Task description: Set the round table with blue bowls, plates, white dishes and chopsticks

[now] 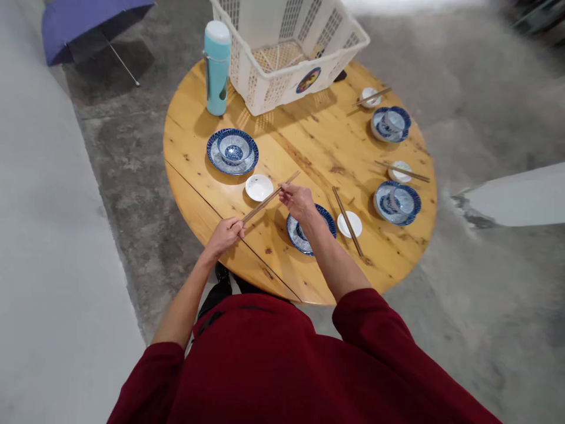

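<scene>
A pair of brown chopsticks (266, 202) stretches between my two hands above the near side of the wooden table. My left hand (226, 235) is closed on their lower end. Near the upper end, the fingers of my right hand (296, 199) pinch them. Just beyond the chopsticks lies a small white dish (259, 188). Farther left sits a blue-patterned plate (213, 154) with a bowl (233, 148) on it. Under my right wrist, another blue-patterned plate (326, 219) is partly hidden. To its right, chopsticks (345, 217) rest across a white dish (356, 222).
A white plastic basket (282, 88) and a light-blue thermos (217, 76) stand at the table's (291, 138) far side. Along the right edge are two more bowl settings (391, 125) with chopsticks on small dishes. A purple umbrella (83, 23) lies on the floor beyond, left.
</scene>
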Demonstrator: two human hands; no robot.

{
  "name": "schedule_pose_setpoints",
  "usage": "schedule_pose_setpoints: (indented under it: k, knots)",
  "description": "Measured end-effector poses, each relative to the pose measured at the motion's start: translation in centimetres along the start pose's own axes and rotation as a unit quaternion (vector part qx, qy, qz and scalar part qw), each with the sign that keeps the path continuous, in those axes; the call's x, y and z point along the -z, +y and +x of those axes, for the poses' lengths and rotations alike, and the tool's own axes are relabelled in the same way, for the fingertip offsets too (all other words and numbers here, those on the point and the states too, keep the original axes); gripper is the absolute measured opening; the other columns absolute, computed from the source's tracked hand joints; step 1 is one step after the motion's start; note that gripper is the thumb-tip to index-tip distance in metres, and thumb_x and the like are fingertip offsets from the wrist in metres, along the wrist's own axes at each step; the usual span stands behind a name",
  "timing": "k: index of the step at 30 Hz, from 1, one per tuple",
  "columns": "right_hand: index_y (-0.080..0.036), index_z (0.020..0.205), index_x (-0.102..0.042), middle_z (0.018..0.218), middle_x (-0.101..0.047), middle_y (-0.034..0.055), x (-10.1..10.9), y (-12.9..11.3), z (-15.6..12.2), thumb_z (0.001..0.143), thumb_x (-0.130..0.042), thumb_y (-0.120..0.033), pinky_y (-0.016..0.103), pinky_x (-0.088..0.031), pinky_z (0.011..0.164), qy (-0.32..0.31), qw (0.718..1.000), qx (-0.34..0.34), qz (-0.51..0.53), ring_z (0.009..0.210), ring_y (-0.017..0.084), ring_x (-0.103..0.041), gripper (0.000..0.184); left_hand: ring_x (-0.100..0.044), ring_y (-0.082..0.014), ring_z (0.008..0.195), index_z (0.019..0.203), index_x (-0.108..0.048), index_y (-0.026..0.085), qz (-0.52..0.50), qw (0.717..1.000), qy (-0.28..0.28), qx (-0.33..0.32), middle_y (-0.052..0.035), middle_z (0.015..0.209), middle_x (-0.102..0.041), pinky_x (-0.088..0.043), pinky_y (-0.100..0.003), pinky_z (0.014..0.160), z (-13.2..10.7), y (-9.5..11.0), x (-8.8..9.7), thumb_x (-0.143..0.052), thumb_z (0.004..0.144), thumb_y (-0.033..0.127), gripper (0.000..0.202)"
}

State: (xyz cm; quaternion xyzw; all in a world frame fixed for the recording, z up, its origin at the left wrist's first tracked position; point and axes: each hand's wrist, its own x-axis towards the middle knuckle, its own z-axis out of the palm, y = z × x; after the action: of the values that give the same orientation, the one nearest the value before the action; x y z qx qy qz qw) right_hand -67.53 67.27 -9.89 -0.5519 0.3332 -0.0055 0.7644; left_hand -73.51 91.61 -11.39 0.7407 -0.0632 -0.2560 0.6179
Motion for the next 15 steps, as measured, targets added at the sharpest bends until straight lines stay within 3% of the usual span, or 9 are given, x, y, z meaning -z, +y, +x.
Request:
schedule_pose_setpoints:
  k: [8, 15]
  knots:
    - [-0.015, 0.069, -0.065, 0.058, -0.058, -0.0032, -2.3, -1.2, 6.3, 0.084, -0.067, -0.010, 0.015, -0.043, 0.046, 0.032, 0.997, -0.011, -0.063, 0.048, 0.006, -0.054, 0.016, -0.043, -0.0103, 0.053, 0.072, -0.063, 0.018, -0.017, 0.998, 0.049, 0.041, -0.0015, 0.068, -0.064, -0.033, -0.023, 0.052, 5.4, 0.7, -0.7, -0.050, 0.086, 0.035, 0.025]
    - [-0.017, 0.063, -0.060, 0.056, -0.056, -0.0021, -2.9, -0.3, 9.2, 0.082, -0.070, -0.010, 0.016, -0.037, 0.045, 0.008, 0.994, 0.006, -0.110, 0.049, 0.008, -0.053, 0.023, -0.042, -0.0079, 0.049, 0.072, -0.064, 0.016, -0.042, 0.994, 0.061, 0.076, -0.0016, 0.066, -0.062, -0.032, -0.022, 0.049, 6.9, 0.3, -0.1, -0.054, 0.085, 0.034, 0.024]
